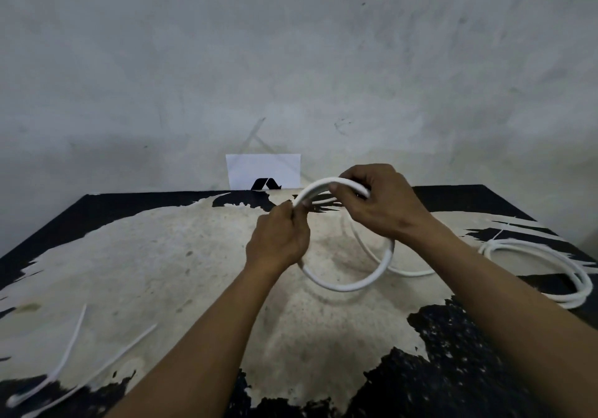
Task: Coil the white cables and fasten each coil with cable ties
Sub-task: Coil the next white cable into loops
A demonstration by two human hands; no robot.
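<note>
Held over the counter (161, 256): white cable loop (343, 287), pinched at its left by left hand (278, 239), gripped round the top by right hand (382, 204). Second coil (584, 283) at right, cable ties (71, 341) near left.

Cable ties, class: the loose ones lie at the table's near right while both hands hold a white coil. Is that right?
Not quite. The head view shows the loose cable ties at the near left of the table; the left hand and right hand do hold the white coil.

Left hand (278, 239) and right hand (378, 204) grip the cable (343, 286).
</note>
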